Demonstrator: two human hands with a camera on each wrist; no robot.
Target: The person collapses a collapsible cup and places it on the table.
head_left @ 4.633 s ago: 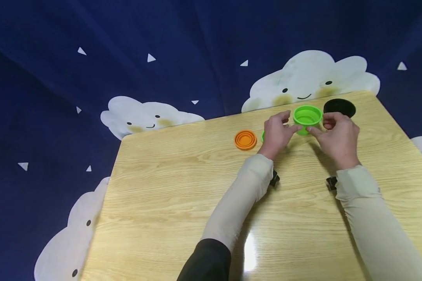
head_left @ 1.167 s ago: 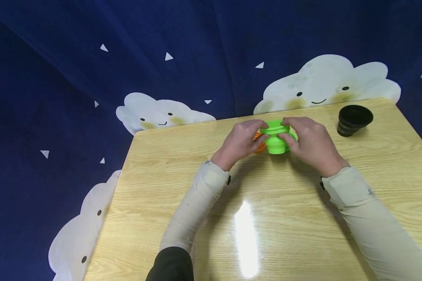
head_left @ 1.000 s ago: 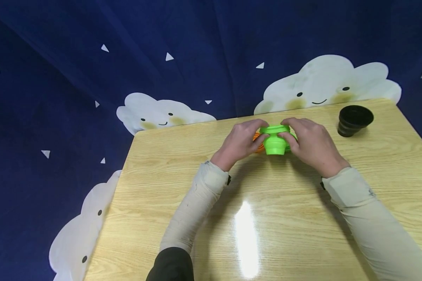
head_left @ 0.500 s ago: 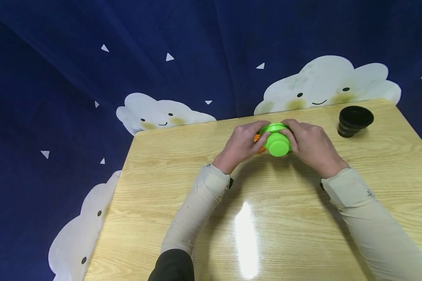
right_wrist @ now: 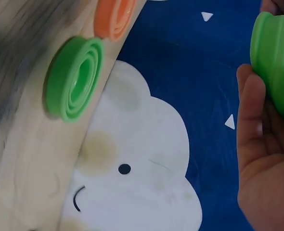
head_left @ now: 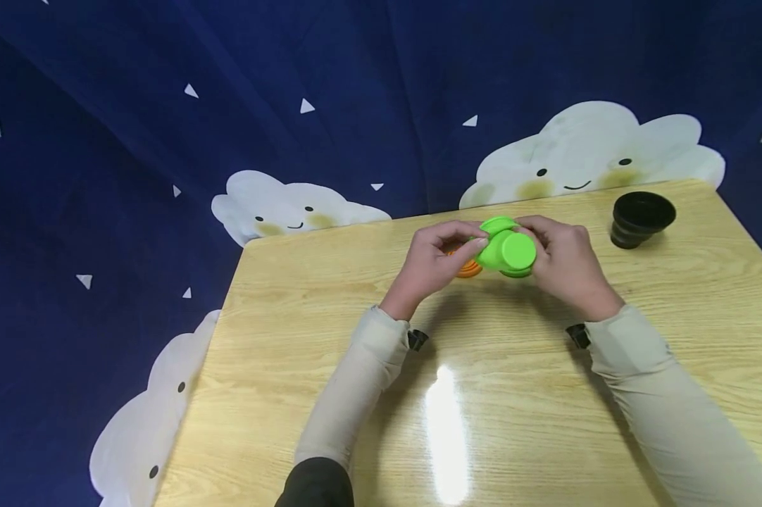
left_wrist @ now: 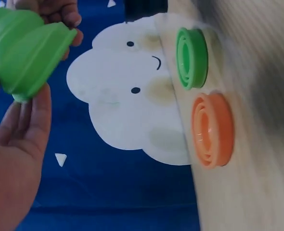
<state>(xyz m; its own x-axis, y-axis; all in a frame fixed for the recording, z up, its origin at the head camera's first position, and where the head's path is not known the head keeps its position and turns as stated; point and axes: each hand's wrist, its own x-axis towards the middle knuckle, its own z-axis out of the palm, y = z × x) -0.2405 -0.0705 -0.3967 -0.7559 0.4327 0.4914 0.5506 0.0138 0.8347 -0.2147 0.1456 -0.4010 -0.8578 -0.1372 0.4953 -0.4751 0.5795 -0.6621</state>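
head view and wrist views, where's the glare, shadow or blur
Head view: white glare on the wood-grain table, soft shadows beside both sleeves; left wrist view: dimmer, a blurry dark patch on the table, the held green collapsible cup slightly soft; right wrist view: also dim, dark smear at upper left.

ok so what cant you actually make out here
Head view: inside of the held green cup, its base faces the camera.
Head view: most of the collapsed green cup, behind the held green cup.
Head view: part of the collapsed orange cup, behind the left hand.
Head view: bottom of the black cup, too dark.
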